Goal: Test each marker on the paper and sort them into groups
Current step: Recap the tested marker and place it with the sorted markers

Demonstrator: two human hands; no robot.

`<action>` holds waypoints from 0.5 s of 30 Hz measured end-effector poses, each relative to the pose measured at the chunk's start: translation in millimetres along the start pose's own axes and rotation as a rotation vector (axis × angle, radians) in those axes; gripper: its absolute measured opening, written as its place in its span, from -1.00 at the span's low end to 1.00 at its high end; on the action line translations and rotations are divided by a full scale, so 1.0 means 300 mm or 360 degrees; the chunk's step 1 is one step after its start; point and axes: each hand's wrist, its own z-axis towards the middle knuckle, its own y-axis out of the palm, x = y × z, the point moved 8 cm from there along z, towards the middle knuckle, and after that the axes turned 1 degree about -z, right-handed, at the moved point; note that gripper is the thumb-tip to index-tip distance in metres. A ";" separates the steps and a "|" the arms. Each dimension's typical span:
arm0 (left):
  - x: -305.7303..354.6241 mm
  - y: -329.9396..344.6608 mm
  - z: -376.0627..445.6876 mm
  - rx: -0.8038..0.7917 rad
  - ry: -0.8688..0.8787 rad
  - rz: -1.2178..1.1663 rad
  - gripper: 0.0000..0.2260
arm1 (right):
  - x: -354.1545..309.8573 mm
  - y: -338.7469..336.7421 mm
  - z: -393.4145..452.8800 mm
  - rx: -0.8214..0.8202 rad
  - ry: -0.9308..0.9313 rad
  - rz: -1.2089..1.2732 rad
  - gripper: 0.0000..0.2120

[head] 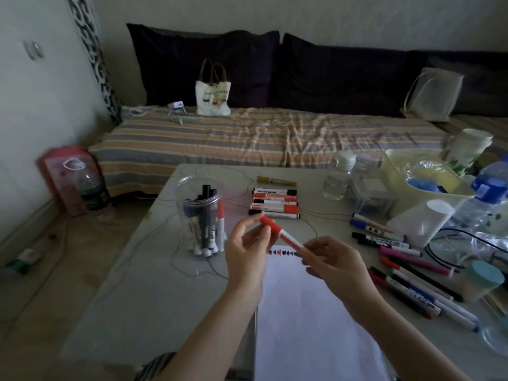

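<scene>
Red-capped marker [280, 233] held above paper [302, 312], long axis diagonal, cap end up-left, white barrel down-right. Left hand [248, 253] pinching smooth cylindrical cap; right hand [334, 261] gripping barrel. Matte white sheet flat on tabletop [132, 292], w/ small ink marks at top edge.

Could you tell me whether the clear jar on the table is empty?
No, the clear jar stands upright on the table with several markers inside it.

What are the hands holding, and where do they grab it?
A red marker: left hand pinches its red cap, right hand grips the white barrel.
</scene>
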 end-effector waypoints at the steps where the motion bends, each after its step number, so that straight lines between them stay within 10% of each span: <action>1: 0.019 -0.023 -0.010 0.0015 0.0021 -0.0011 -0.79 | -0.023 0.014 -0.007 0.0015 -0.0048 -0.0053 -0.91; 15: 0.581 -0.298 0.123 0.0450 0.0831 0.0176 -0.80 | -0.274 0.223 0.013 -0.0002 -0.0579 -0.0558 -0.90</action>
